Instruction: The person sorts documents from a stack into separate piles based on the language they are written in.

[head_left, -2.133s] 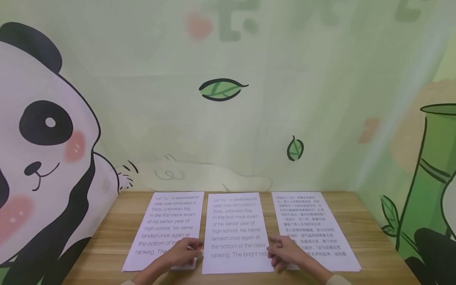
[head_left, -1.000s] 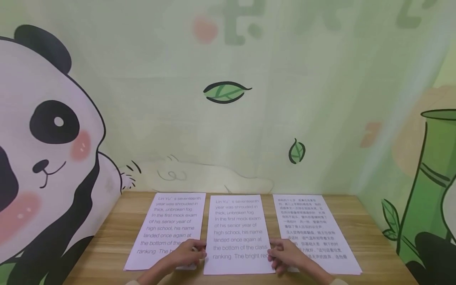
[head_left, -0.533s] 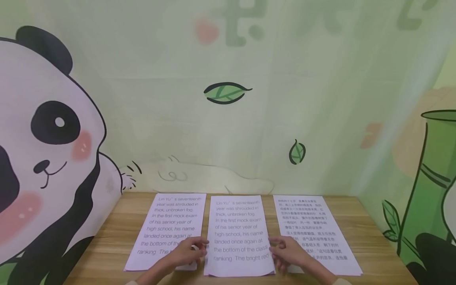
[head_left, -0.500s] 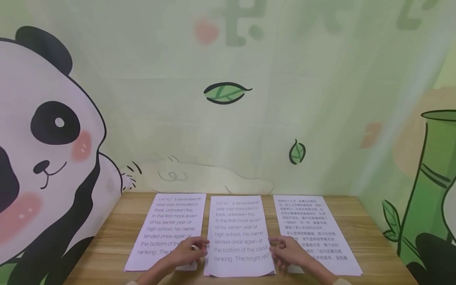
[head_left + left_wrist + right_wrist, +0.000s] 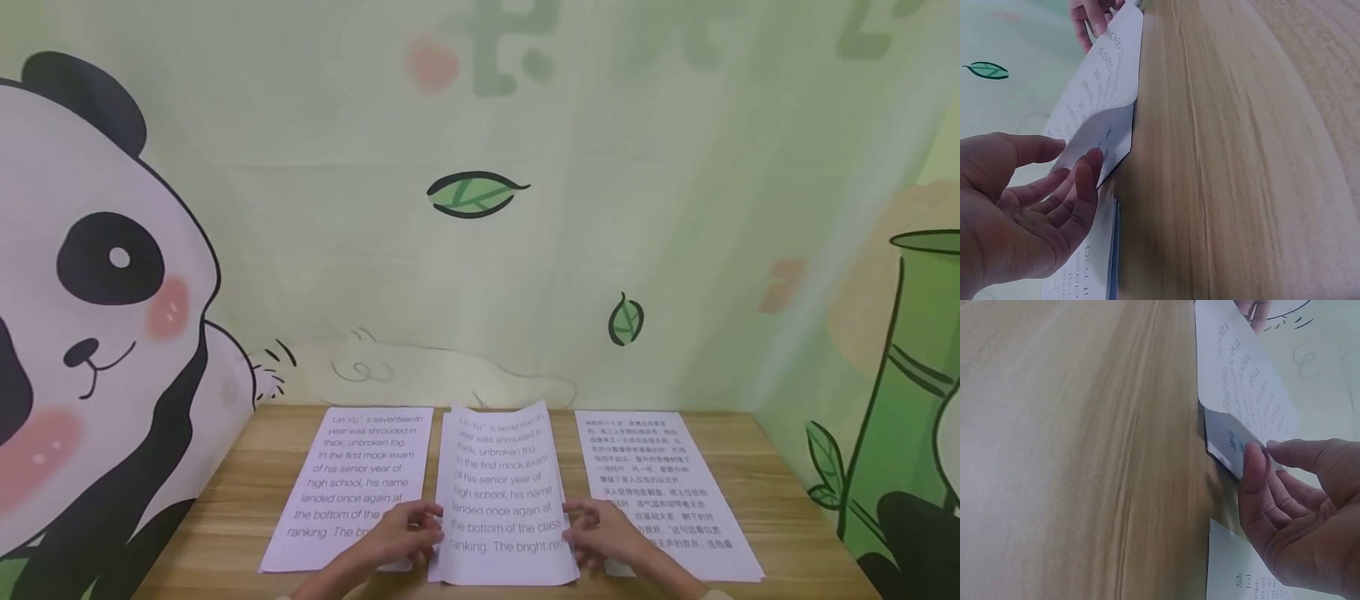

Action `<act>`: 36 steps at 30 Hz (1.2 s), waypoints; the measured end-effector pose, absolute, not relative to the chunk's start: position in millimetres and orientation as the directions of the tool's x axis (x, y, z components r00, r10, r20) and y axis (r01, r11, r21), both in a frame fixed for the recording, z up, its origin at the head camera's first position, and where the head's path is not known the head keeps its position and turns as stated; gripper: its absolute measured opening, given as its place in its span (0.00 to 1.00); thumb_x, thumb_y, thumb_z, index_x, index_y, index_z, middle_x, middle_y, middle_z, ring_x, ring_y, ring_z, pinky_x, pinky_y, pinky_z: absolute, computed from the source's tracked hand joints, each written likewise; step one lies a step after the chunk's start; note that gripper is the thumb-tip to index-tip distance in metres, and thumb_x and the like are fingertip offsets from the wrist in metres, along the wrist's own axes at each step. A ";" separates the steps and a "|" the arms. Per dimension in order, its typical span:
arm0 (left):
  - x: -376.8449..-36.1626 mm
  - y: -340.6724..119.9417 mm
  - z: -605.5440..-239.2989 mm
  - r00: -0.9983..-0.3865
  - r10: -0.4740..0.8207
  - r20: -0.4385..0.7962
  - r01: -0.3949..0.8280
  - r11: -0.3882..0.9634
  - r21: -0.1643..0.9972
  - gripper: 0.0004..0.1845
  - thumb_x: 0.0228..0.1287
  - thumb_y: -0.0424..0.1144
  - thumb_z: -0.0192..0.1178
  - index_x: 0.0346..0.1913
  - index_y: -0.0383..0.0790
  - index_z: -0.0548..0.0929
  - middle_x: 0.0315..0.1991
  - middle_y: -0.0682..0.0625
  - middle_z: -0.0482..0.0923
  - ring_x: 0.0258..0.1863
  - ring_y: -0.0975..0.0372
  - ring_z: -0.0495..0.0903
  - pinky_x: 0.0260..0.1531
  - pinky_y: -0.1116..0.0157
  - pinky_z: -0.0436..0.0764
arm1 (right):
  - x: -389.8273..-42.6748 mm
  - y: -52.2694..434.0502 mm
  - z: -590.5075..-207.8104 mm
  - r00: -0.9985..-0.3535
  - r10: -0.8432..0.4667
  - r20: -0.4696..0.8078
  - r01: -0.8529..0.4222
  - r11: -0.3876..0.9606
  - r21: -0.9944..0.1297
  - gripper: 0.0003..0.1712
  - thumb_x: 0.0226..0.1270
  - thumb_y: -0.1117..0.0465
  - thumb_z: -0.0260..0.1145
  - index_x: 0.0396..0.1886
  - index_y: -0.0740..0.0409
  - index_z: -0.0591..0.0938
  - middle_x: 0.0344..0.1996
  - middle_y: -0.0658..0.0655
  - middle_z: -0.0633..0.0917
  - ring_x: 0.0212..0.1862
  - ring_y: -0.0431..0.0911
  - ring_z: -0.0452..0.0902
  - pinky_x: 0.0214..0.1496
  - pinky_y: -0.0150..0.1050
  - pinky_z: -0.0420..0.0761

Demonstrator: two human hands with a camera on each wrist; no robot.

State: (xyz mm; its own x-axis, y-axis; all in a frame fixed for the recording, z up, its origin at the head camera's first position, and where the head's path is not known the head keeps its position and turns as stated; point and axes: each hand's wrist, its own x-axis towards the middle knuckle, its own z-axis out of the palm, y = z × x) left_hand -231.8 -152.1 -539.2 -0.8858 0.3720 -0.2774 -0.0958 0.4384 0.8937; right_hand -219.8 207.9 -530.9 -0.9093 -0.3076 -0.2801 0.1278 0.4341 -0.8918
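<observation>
In the middle of the table a printed sheet of paper (image 5: 502, 492) with English text is bowed, its side edges lifted off the paper stack (image 5: 1221, 434) below. My left hand (image 5: 405, 533) pinches the sheet's left edge between thumb and fingers. On the other side my right hand (image 5: 600, 532) pinches the right edge the same way. Both wrist views show the raised sheet curving, with printed characters on the paper under it.
To the left lies another English-text paper stack (image 5: 352, 475), partly covered by my left hand. At right is a stack with Chinese text (image 5: 660, 483). All rest on a wooden table (image 5: 225, 467) before a panda-printed backdrop (image 5: 337, 250).
The middle sheet lay flat one second ago. Its edges have since risen in both hands, and it now bows upward off the stack, its far corners lifted too.
</observation>
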 end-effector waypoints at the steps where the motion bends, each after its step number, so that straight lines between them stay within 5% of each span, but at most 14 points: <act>1: -231.4 -152.1 -538.7 -0.884 0.374 -0.282 -0.096 0.443 0.891 0.26 0.65 0.36 0.64 0.63 0.27 0.75 0.40 0.47 0.83 0.32 0.61 0.84 0.32 0.63 0.84 | -219.6 208.0 -531.4 -0.905 -0.319 -0.281 0.128 0.426 -0.896 0.34 0.65 0.63 0.68 0.67 0.74 0.71 0.34 0.55 0.87 0.30 0.43 0.85 0.32 0.40 0.88; 10: -229.8 -153.1 -541.0 -0.860 0.392 -0.326 -0.131 0.448 0.884 0.27 0.65 0.30 0.62 0.66 0.25 0.73 0.42 0.47 0.84 0.36 0.61 0.82 0.35 0.63 0.84 | -219.3 207.1 -540.4 -0.884 -0.384 -0.267 0.103 0.396 -0.912 0.39 0.65 0.66 0.67 0.69 0.82 0.63 0.33 0.56 0.88 0.30 0.43 0.85 0.31 0.40 0.89; 24: -223.9 -156.6 -540.2 -0.831 0.467 -0.302 -0.154 0.328 0.932 0.34 0.56 0.27 0.62 0.68 0.26 0.71 0.43 0.46 0.86 0.36 0.61 0.84 0.36 0.63 0.86 | -220.9 213.2 -536.3 -0.885 -0.378 -0.271 0.100 0.414 -0.905 0.36 0.68 0.67 0.65 0.72 0.78 0.63 0.34 0.56 0.88 0.33 0.45 0.86 0.35 0.43 0.89; 36: -225.3 -158.3 -533.4 -0.842 0.485 -0.236 -0.136 0.233 0.963 0.34 0.59 0.26 0.63 0.70 0.25 0.68 0.47 0.45 0.85 0.39 0.61 0.83 0.38 0.65 0.84 | -222.3 222.3 -530.4 -0.891 -0.354 -0.283 0.129 0.401 -0.907 0.37 0.69 0.67 0.64 0.73 0.78 0.61 0.39 0.57 0.87 0.35 0.44 0.86 0.39 0.44 0.89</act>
State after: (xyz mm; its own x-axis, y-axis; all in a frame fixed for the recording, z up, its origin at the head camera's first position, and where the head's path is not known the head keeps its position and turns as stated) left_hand -225.3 -158.3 -533.4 -0.8418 0.4854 -0.2361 -0.1357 0.2332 0.9629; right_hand -222.3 222.3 -530.4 -0.8912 -0.3542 -0.2834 0.1292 0.4007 -0.9070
